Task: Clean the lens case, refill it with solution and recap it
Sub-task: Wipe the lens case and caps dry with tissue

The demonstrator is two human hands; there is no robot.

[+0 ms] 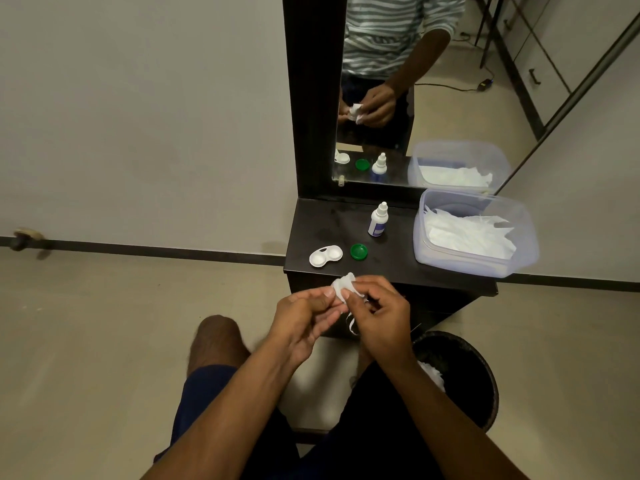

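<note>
A white two-well lens case [325,256] lies open on the dark table [391,268], with no caps on it. One green cap [358,251] rests just right of the case. Behind them stands a small white solution bottle [377,220] with a blue label, capped. In front of the table edge, my left hand [304,320] and my right hand [381,313] meet around a small white object wrapped in white tissue [343,287]. What the tissue covers is hidden by my fingers; it looks like a white cap.
A clear plastic tub [523,244] of white tissues sits at the table's right. A mirror [398,81] stands behind the table. A black waste bin [460,375] with crumpled tissue stands on the floor at the right, beside my knees.
</note>
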